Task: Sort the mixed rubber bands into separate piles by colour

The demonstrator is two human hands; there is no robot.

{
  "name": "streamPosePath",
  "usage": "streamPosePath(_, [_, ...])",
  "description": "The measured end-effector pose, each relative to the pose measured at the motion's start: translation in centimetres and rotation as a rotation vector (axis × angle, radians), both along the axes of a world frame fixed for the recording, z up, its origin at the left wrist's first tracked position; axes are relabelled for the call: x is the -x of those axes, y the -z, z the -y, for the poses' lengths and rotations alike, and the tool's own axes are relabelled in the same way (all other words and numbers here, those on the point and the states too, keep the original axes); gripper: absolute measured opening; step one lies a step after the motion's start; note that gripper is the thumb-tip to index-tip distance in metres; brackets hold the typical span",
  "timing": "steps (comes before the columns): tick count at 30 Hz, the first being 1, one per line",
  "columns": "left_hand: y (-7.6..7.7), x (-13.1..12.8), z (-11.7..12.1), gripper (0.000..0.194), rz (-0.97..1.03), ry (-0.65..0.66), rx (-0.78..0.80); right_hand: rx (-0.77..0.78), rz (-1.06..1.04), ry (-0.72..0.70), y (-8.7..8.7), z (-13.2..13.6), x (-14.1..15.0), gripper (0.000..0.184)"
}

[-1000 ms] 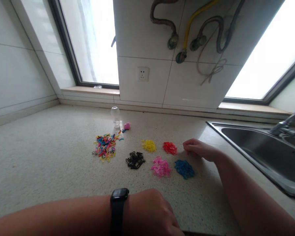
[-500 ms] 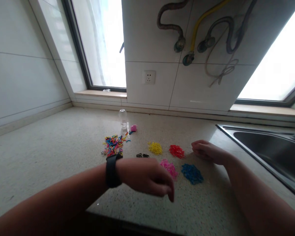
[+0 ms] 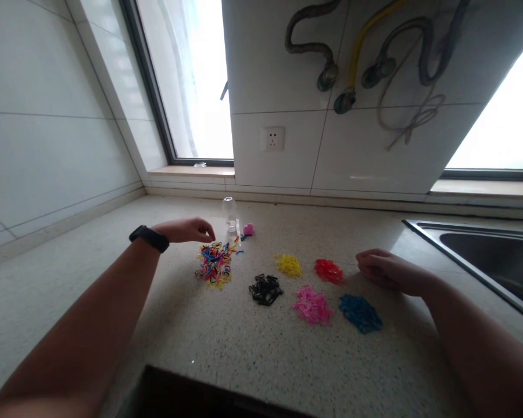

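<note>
My left hand (image 3: pixel 196 230), with a dark watch on its wrist, hovers at the far left edge of a mixed pile of small coloured loop-shaped bands (image 3: pixel 215 262). Its fingers are curled down and close together; whether anything is between them is hidden. My right hand (image 3: pixel 381 269) rests on the counter as a loose fist, just right of the red bands (image 3: pixel 328 271). Nothing shows in it. Sorted by colour, other heaps lie between the hands: yellow bands (image 3: pixel 288 265), black bands (image 3: pixel 265 289), pink bands (image 3: pixel 312 305) and blue bands (image 3: pixel 360 313).
Behind the mixed pile stand a clear bottle (image 3: pixel 229 213) and a small pink object (image 3: pixel 249 229), with a few loose bands beside them. A steel sink (image 3: pixel 422 227) is set in the speckled counter (image 3: pixel 226 342) at right. A tiled wall with a socket (image 3: pixel 274 139) rises behind.
My left hand has swung left and away from me, from over the pink and black heaps to the mixed pile. The black heap is now uncovered. My right hand stays at its place.
</note>
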State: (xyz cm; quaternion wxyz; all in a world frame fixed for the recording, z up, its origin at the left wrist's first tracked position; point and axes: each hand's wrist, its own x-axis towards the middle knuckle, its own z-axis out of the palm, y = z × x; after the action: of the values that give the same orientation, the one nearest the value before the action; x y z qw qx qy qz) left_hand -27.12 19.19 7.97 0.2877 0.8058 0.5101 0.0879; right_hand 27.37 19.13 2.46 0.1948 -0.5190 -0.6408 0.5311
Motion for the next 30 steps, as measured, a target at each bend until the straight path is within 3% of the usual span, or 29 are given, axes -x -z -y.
streamPosePath(3, [1.3,2.2,-0.5,0.037,-0.075,-0.035,0.018,0.015,-0.005,0.002,-0.2,0.1,0.1,0.039])
streamPosePath(7, [2.3,2.6,-0.7,0.042,-0.129,-0.05,0.006,0.014,-0.001,0.011,-0.7,0.5,0.5,0.038])
streamPosePath(22, [2.9,1.4,-1.0,0.043,-0.185,-0.033,-0.053,0.049,-0.059,0.031,-0.1,0.0,0.1,0.036])
streamPosePath(30, [3.2,1.2,-1.4,0.031,-0.233,0.003,-0.031,0.014,-0.027,0.049,-0.3,0.3,0.3,0.038])
